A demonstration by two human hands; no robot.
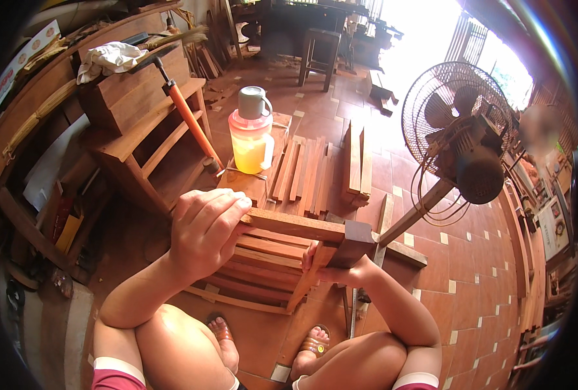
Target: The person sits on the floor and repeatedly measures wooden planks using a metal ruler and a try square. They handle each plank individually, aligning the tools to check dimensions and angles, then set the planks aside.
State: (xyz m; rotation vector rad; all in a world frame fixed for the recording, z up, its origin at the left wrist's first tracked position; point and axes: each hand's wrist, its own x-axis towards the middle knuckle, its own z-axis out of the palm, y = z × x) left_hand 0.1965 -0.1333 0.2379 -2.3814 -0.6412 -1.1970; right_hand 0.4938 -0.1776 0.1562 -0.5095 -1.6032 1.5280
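Observation:
In front of my knees stands a reddish-brown wooden slatted frame (295, 224), with a top rail and several slats below it. My left hand (204, 227) is closed over the left end of the top rail. At the right end, beneath a dark squared wooden block (357, 244), my right hand (337, 270) wraps its fingers round the frame's upright. Part of that hand is hidden behind the block and upright.
Beyond the frame are loose wooden strips (302, 169), a plastic jug (250, 140) of yellow liquid with a grey cup on top, and an orange hand pump (188, 117). A standing fan (461, 123) is at right, a wooden cabinet (133, 136) at left, a stool (320, 52) farther back.

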